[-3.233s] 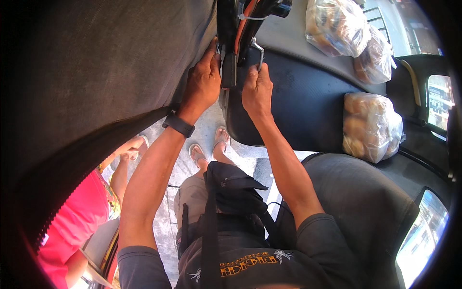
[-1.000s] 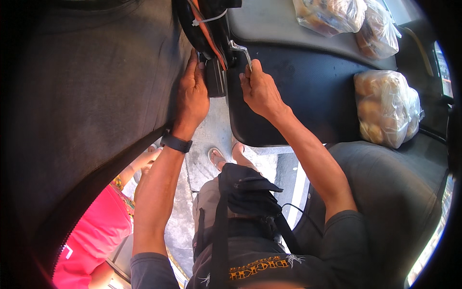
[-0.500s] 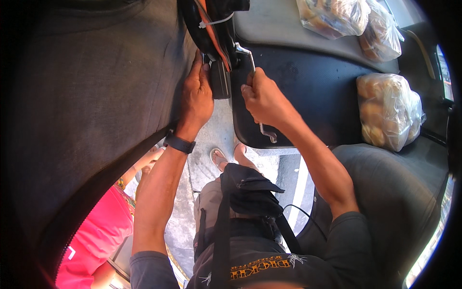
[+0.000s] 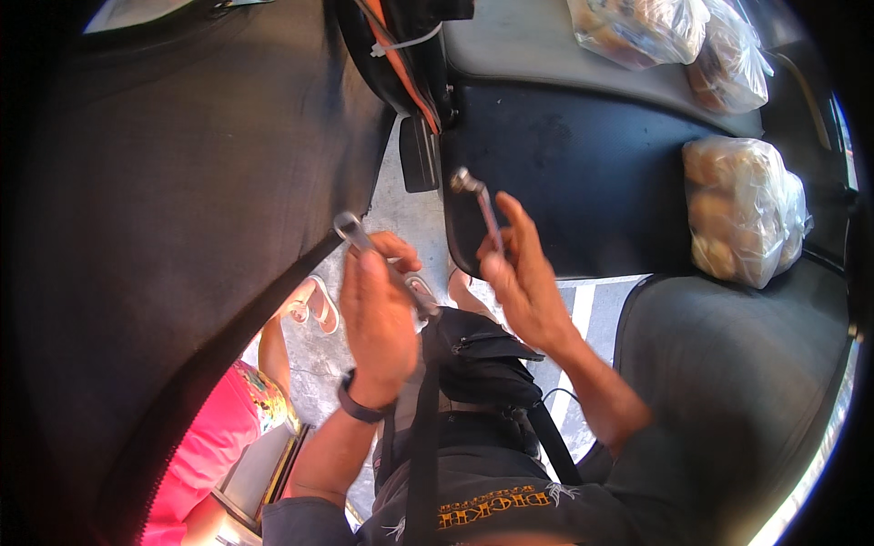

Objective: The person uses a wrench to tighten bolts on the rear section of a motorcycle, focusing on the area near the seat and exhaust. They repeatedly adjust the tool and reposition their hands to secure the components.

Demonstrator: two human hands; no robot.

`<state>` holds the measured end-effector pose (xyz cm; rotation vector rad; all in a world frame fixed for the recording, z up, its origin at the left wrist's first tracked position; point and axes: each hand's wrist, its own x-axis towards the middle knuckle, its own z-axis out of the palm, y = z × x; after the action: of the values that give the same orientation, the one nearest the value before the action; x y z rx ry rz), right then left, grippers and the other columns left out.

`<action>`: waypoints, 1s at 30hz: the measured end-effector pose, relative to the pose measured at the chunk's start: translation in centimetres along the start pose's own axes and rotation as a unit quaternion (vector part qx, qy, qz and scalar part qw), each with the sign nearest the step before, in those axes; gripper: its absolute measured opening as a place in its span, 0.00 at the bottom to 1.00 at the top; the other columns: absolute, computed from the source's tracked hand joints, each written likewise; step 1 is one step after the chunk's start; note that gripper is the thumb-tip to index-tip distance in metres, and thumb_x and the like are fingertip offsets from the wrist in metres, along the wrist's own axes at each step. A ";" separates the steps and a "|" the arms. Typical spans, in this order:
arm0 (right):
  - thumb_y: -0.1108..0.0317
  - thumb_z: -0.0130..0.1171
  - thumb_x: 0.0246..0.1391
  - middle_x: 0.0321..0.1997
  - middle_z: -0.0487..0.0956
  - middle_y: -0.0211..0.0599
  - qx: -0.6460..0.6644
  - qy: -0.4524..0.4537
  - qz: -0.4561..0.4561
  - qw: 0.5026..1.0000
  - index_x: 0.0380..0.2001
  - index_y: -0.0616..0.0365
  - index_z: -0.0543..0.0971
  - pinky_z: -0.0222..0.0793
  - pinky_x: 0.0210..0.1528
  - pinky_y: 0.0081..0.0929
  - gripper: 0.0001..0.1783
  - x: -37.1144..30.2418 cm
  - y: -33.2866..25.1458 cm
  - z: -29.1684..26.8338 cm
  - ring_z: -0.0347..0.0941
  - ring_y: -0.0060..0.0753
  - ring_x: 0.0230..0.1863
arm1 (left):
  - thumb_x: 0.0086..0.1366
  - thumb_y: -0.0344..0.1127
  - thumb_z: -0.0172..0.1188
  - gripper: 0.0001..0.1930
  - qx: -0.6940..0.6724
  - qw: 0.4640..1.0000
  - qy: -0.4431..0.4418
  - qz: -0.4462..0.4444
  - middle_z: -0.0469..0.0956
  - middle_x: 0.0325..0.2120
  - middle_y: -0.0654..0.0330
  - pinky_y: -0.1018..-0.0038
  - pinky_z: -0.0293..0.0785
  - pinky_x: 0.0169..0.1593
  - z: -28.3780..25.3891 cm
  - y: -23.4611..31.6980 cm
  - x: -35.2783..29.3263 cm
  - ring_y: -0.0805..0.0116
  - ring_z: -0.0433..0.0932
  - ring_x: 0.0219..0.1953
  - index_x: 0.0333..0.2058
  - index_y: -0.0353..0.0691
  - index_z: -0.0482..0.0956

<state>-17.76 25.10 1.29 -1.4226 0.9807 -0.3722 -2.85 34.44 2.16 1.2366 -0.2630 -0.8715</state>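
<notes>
My left hand (image 4: 378,305), with a dark wristband, is closed on a metal wrench (image 4: 356,237) whose ring end points up and away from me. Opposite it, my right hand (image 4: 528,287) grips a second, offset ring wrench (image 4: 489,215) between thumb and fingers, its bent head upward. Both are a little blurred, and the hands are apart. Beyond them a black post (image 4: 421,159) with an orange strip (image 4: 401,68) and a white cable tie (image 4: 407,41) stands between two dark padded panels. Neither wrench touches it.
A black seat cushion (image 4: 564,182) lies right of the post, with bags of round, bread-like items (image 4: 737,214) on and behind it. A dark padded panel (image 4: 200,155) fills the left. A person in pink (image 4: 205,446) is at lower left. A black bag (image 4: 482,364) hangs at my waist.
Both hands have drawn back from the post toward me. The right wrench has come away from the post's side, and the wrench in my left hand now shows.
</notes>
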 end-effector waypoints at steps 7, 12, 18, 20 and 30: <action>0.69 0.57 0.59 0.53 0.72 0.53 -0.094 -0.033 -0.181 0.978 0.56 0.60 0.72 0.70 0.51 0.45 0.21 -3.8 0.2 2.7 0.74 0.58 0.48 | 0.77 0.32 0.45 0.15 0.050 0.998 -0.026 -0.019 0.68 0.61 0.54 0.68 0.73 0.58 3.4 -0.3 -3.4 0.64 0.74 0.57 0.54 0.32 0.76; 0.73 0.62 0.56 0.49 0.75 0.57 -0.012 -0.022 -0.136 0.990 0.52 0.60 0.69 0.72 0.47 0.46 0.22 -3.8 0.8 2.8 0.75 0.60 0.47 | 0.74 0.29 0.50 0.17 0.083 0.987 -0.133 -0.034 0.74 0.58 0.51 0.68 0.69 0.62 2.6 -0.8 -3.0 0.62 0.73 0.61 0.58 0.29 0.75; 0.73 0.57 0.64 0.44 0.73 0.39 -0.052 0.092 -0.217 0.970 0.55 0.63 0.61 0.72 0.43 0.27 0.21 -2.7 2.3 4.2 0.73 0.27 0.38 | 0.76 0.35 0.46 0.21 0.243 0.951 -0.185 0.053 0.71 0.62 0.49 0.67 0.66 0.64 3.2 -0.7 -2.5 0.62 0.73 0.60 0.64 0.33 0.66; 0.72 0.55 0.65 0.42 0.75 0.44 -0.051 0.096 -0.207 0.972 0.55 0.63 0.61 0.73 0.40 0.31 0.20 -2.1 1.8 4.2 0.76 0.35 0.37 | 0.77 0.34 0.46 0.21 0.201 0.965 -0.157 0.061 0.72 0.61 0.49 0.70 0.68 0.61 3.4 -0.9 -2.9 0.65 0.75 0.56 0.64 0.33 0.64; 0.72 0.48 0.68 0.32 0.82 0.47 -0.001 0.103 -0.126 0.987 0.54 0.62 0.67 0.75 0.34 0.35 0.14 -1.2 0.5 5.3 0.82 0.43 0.28 | 0.78 0.34 0.46 0.12 0.100 0.995 0.007 0.018 0.80 0.38 0.60 0.77 0.75 0.42 1.2 -2.8 -1.3 0.75 0.77 0.36 0.53 0.35 0.71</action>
<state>-14.65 29.48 0.53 -1.5372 0.9669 -0.7175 -5.68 34.27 0.37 1.4201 -0.3668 -0.8191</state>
